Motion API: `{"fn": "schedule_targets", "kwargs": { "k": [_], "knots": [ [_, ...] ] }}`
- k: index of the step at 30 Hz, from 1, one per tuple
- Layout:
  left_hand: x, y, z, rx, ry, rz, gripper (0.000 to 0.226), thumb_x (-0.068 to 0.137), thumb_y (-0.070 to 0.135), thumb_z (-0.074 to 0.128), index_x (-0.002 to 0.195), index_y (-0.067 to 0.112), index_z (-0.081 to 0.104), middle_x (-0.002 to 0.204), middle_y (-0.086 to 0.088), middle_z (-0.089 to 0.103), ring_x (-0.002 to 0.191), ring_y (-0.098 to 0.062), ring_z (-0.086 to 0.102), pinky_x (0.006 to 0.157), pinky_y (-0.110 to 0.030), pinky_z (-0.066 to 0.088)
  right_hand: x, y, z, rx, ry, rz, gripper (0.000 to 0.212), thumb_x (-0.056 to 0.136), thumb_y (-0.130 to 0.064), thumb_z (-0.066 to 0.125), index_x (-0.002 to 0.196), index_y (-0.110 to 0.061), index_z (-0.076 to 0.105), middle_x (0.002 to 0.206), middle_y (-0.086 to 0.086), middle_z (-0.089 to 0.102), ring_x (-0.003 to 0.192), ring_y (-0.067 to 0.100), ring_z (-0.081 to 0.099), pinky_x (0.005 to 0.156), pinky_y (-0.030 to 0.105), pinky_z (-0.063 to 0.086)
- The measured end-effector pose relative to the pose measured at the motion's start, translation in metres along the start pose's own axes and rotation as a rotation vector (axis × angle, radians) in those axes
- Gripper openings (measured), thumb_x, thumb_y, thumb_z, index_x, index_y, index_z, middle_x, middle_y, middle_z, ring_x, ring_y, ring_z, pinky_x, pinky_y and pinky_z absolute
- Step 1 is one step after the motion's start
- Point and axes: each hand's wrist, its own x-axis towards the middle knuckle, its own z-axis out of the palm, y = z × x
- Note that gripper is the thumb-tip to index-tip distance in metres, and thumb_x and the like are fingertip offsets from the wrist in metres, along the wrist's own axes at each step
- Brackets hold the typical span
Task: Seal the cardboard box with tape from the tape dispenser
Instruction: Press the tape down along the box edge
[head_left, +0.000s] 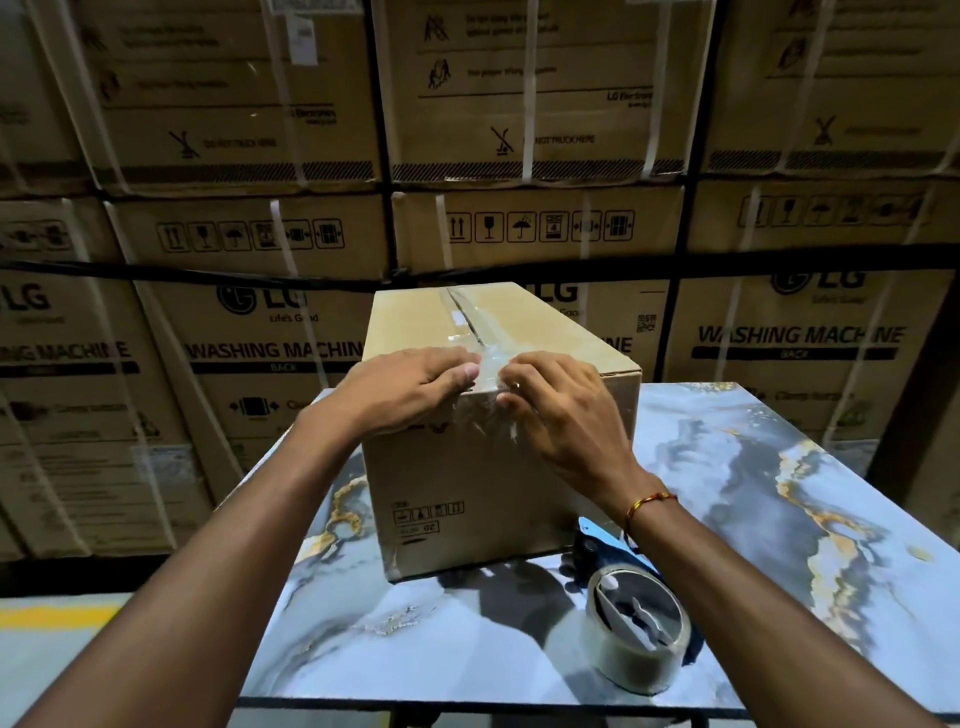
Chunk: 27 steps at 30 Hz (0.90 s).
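Note:
A brown cardboard box (467, 483) stands on the marbled table (779, 467), its top flaps closed. A strip of clear tape (467, 325) runs along the top seam and folds over the near edge. My left hand (410, 389) lies flat on the near top edge, left of the seam. My right hand (561, 405) presses on the tape end at the near face, fingers bent. Neither hand holds anything. The tape dispenser (636, 626), blue with a clear roll, lies on the table near the box's front right corner, under my right forearm.
Stacked washing-machine cartons (270, 234) with white straps form a wall behind the table. The table's front edge (467, 701) runs near the bottom. A floor with a yellow line (52, 616) shows at the lower left.

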Motion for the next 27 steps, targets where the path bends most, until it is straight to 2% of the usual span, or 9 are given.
{"fn": "schedule_targets", "kwargs": {
  "k": [3,6,12,15,17,19,23,25,27],
  "knots": [
    [0.000,-0.001,0.003,0.019,0.024,0.004,0.069,0.087,0.074,0.014,0.146,0.048,0.039,0.156,0.014,0.040,0.142,-0.014,0.038,0.111,-0.046,0.037,-0.006,0.000,0.016,-0.028,0.096,0.013,0.025,0.100,-0.036,0.052,0.116,-0.018,0.056,0.118,0.006,0.068,0.107,0.026,0.062,0.091,0.038,0.042],
    [-0.001,-0.001,0.004,0.032,0.043,0.001,0.066,0.089,0.073,0.015,0.145,0.049,0.038,0.156,0.016,0.040,0.143,-0.014,0.038,0.110,-0.046,0.038,-0.009,0.001,0.024,-0.047,0.115,0.009,0.029,0.100,-0.040,0.052,0.120,-0.020,0.050,0.121,0.007,0.067,0.110,0.027,0.060,0.093,0.038,0.039],
    [-0.004,0.004,0.002,0.047,0.044,0.015,0.055,0.097,0.063,0.021,0.147,0.046,0.038,0.157,0.015,0.038,0.144,-0.013,0.035,0.109,-0.041,0.036,-0.015,0.009,0.025,-0.086,0.041,-0.054,0.062,0.092,-0.064,0.048,0.132,-0.016,0.047,0.132,0.011,0.061,0.121,0.027,0.049,0.101,0.041,0.033],
    [-0.004,0.005,0.002,0.048,0.041,0.013,0.055,0.098,0.064,0.019,0.146,0.047,0.038,0.157,0.015,0.038,0.144,-0.013,0.035,0.109,-0.042,0.037,-0.014,0.009,0.017,-0.055,-0.009,-0.045,0.069,0.086,-0.072,0.050,0.129,-0.018,0.049,0.132,0.008,0.060,0.120,0.026,0.049,0.099,0.040,0.034],
    [-0.005,0.005,0.002,0.054,0.040,0.014,0.055,0.097,0.064,0.019,0.146,0.047,0.038,0.157,0.016,0.038,0.144,-0.012,0.035,0.109,-0.042,0.037,-0.010,0.005,0.012,0.006,-0.004,0.010,0.061,0.087,-0.071,0.048,0.122,-0.021,0.055,0.126,0.003,0.062,0.115,0.024,0.052,0.095,0.039,0.035],
    [-0.005,0.005,0.002,0.054,0.039,0.010,0.056,0.097,0.064,0.019,0.147,0.047,0.038,0.157,0.016,0.038,0.145,-0.012,0.035,0.109,-0.042,0.036,-0.004,0.000,0.010,0.064,0.039,0.071,0.044,0.094,-0.060,0.047,0.109,-0.021,0.061,0.114,0.001,0.064,0.103,0.024,0.056,0.087,0.039,0.036],
    [-0.004,0.003,0.002,0.060,0.035,0.012,0.056,0.097,0.064,0.019,0.147,0.047,0.038,0.158,0.016,0.037,0.145,-0.011,0.033,0.111,-0.043,0.035,0.003,-0.008,0.015,-0.002,0.088,0.139,0.024,0.099,-0.041,0.053,0.098,-0.019,0.064,0.101,0.003,0.064,0.091,0.026,0.058,0.077,0.042,0.038],
    [-0.003,0.002,0.003,0.059,0.035,0.009,0.056,0.097,0.065,0.019,0.147,0.047,0.038,0.158,0.016,0.037,0.145,-0.011,0.033,0.111,-0.042,0.035,0.002,-0.008,0.016,-0.049,0.084,0.114,0.024,0.098,-0.041,0.056,0.100,-0.018,0.063,0.103,0.004,0.065,0.092,0.027,0.059,0.077,0.042,0.039],
    [-0.003,0.001,0.003,0.060,0.035,0.015,0.057,0.097,0.066,0.018,0.147,0.048,0.037,0.158,0.016,0.037,0.145,-0.011,0.033,0.111,-0.042,0.035,-0.001,-0.006,0.015,-0.060,0.061,0.080,0.034,0.097,-0.052,0.051,0.104,-0.020,0.060,0.108,0.004,0.065,0.096,0.027,0.059,0.081,0.043,0.040]
  ]
}}
